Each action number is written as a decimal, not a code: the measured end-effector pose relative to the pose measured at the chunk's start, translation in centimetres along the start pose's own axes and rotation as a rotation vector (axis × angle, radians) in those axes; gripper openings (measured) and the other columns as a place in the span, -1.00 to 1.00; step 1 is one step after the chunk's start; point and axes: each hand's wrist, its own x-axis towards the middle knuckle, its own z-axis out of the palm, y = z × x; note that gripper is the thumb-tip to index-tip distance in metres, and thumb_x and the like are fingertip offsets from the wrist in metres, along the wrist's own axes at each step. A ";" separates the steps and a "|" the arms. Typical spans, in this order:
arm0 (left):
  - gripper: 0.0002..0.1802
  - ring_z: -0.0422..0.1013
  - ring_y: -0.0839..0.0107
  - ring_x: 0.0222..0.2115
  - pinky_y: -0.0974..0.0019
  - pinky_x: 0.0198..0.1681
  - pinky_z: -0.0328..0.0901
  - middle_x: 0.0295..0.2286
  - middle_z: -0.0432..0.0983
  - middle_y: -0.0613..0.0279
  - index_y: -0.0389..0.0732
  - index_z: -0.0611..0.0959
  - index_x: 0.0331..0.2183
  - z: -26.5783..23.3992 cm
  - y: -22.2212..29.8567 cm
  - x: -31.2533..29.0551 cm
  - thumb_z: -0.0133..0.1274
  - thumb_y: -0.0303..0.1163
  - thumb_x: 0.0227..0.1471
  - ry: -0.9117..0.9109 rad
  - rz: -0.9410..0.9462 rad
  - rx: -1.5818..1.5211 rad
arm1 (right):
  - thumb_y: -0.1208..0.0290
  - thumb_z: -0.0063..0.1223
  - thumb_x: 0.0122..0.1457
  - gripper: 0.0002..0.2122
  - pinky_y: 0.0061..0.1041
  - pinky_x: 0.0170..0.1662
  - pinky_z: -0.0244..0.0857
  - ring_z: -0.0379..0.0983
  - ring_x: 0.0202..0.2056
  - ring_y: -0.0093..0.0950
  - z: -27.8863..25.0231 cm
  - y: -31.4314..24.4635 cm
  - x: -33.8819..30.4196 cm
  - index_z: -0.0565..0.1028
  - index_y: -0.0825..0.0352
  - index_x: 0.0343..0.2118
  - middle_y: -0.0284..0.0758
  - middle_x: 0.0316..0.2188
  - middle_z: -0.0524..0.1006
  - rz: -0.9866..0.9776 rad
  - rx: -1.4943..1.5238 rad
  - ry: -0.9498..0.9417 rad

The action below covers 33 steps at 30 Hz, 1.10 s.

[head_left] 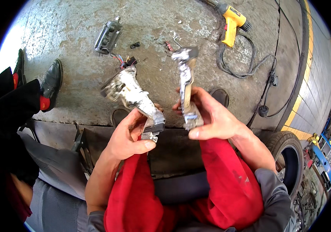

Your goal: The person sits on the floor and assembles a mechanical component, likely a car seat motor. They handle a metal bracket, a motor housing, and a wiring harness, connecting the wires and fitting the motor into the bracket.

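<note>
Between thumb and fingers, my left hand (124,137) grips a silvery metal housing half (132,92) with a wide dark end tilted up to the left. Wires and a small black connector show just beyond that end; whether they join it is unclear. My right hand (215,120) holds a second, narrower metal housing half (186,81), stood up nearly on edge and slightly blurred. Silvery smears cover its rim, and its inner side looks tan. The two pieces are apart, held above my knees. My fingers behind them are partly hidden.
On the stained floor beyond lie a grey motor-like unit (109,36), a small black part (135,45) and a yellow heat gun (234,23) with a coiled cable (246,73). A tyre (287,154) stands at my right. Another person's black shoe (52,82) is at the left.
</note>
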 end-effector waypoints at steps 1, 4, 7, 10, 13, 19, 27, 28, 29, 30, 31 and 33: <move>0.24 0.31 0.17 0.25 0.05 0.27 0.29 0.25 0.29 -0.03 -0.40 0.20 0.35 -0.2 -0.1 -0.1 0.54 -0.12 -0.19 0.005 0.026 -0.022 | 0.45 0.49 0.04 -0.04 -0.27 0.38 0.15 0.28 0.27 -0.37 -0.7 0.0 0.2 0.03 0.44 0.41 -0.16 0.24 0.33 0.004 -0.011 0.030; 0.32 0.33 0.05 0.25 0.01 0.27 0.31 0.27 0.27 -0.14 -0.40 0.11 0.39 -1.4 -0.3 -0.5 0.52 -0.10 -0.19 0.036 0.080 -0.069 | 0.40 0.45 0.09 -0.06 -0.30 0.35 0.18 0.29 0.26 -0.39 -3.2 1.7 1.2 0.02 0.46 0.42 -0.15 0.25 0.33 -0.011 -0.071 0.129; 0.34 0.30 -0.14 0.27 0.00 0.29 0.30 0.29 0.24 -0.22 -0.37 0.04 0.42 -3.0 -0.4 -0.8 0.49 -0.19 -0.21 0.000 0.081 -0.178 | 0.36 0.42 0.09 -0.05 -0.28 0.39 0.13 0.28 0.29 -0.35 -4.4 3.0 1.4 0.00 0.45 0.44 -0.14 0.26 0.32 0.014 0.115 0.110; 0.33 0.29 -0.15 0.28 -0.02 0.30 0.28 0.30 0.22 -0.21 -0.35 0.03 0.42 -3.8 -0.6 -1.0 0.45 -0.23 -0.22 0.012 0.081 -0.251 | 0.33 0.40 0.06 -0.02 -0.20 0.43 0.08 0.26 0.33 -0.27 -4.9 3.8 1.0 -0.01 0.43 0.46 -0.11 0.28 0.33 -0.014 0.475 -0.051; 0.34 0.24 -0.18 0.30 -0.01 0.34 0.24 0.32 0.19 -0.18 -0.33 0.01 0.43 -4.4 -0.1 -1.2 0.43 -0.21 -0.23 -0.002 0.078 -0.265 | 0.27 0.42 -0.02 0.04 -0.09 0.45 0.03 0.21 0.38 -0.15 -4.7 4.0 1.2 0.00 0.42 0.47 -0.05 0.30 0.34 -0.051 0.651 -0.197; 0.32 0.22 -0.25 0.30 -0.05 0.34 0.23 0.32 0.16 -0.27 -0.34 0.02 0.43 -4.7 -0.1 -1.3 0.43 -0.20 -0.21 -0.069 0.097 -0.362 | 0.16 0.42 -0.04 0.11 -0.07 0.45 0.02 0.18 0.38 -0.05 -3.5 3.1 1.4 -0.07 0.46 0.48 0.02 0.30 0.31 -0.055 0.704 -0.233; 0.37 0.24 -0.33 0.28 -0.12 0.34 0.21 0.31 0.16 -0.31 -0.34 0.00 0.43 -4.5 0.5 -2.0 0.43 -0.12 -0.24 -0.139 0.097 -0.481 | 0.09 0.49 -0.14 0.22 0.01 0.40 0.12 0.20 0.35 0.08 -2.5 2.4 2.1 -0.12 0.48 0.48 0.10 0.26 0.30 -0.027 0.744 -0.293; 0.37 0.24 -0.33 0.28 -0.12 0.33 0.21 0.31 0.17 -0.30 -0.34 0.00 0.43 -4.4 0.7 -2.1 0.43 -0.11 -0.24 -0.142 0.098 -0.489 | 0.09 0.49 -0.14 0.23 0.02 0.40 0.12 0.20 0.35 0.09 -2.3 2.3 2.2 -0.13 0.49 0.47 0.10 0.27 0.29 -0.020 0.752 -0.306; 0.38 0.24 -0.33 0.28 -0.12 0.33 0.21 0.31 0.17 -0.30 -0.34 0.00 0.43 -4.4 0.9 -2.3 0.44 -0.11 -0.23 -0.145 0.098 -0.497 | 0.09 0.49 -0.14 0.23 0.03 0.40 0.12 0.20 0.35 0.09 -2.2 2.2 2.3 -0.13 0.49 0.47 0.11 0.27 0.29 -0.013 0.759 -0.318; 0.38 0.24 -0.33 0.27 -0.13 0.33 0.21 0.31 0.18 -0.29 -0.33 -0.01 0.43 -4.3 1.0 -2.3 0.44 -0.10 -0.23 -0.153 0.096 -0.508 | 0.09 0.49 -0.15 0.23 0.03 0.40 0.12 0.20 0.35 0.10 -2.1 2.2 2.4 -0.13 0.50 0.47 0.11 0.27 0.28 -0.010 0.769 -0.329; 0.39 0.24 -0.32 0.28 -0.12 0.33 0.21 0.31 0.17 -0.30 -0.33 -0.01 0.44 -4.2 1.2 -2.4 0.44 -0.09 -0.23 -0.159 0.092 -0.515 | 0.09 0.49 -0.15 0.23 0.04 0.40 0.12 0.20 0.35 0.10 -2.0 2.2 2.5 -0.14 0.50 0.47 0.11 0.28 0.27 -0.008 0.779 -0.340; 0.39 0.24 -0.32 0.28 -0.11 0.32 0.22 0.31 0.16 -0.31 -0.33 -0.02 0.44 -4.2 1.3 -2.6 0.43 -0.09 -0.23 -0.165 0.090 -0.527 | 0.08 0.48 -0.15 0.24 0.05 0.40 0.11 0.21 0.35 0.11 -1.7 2.2 2.7 -0.14 0.51 0.47 0.12 0.28 0.26 0.007 0.785 -0.356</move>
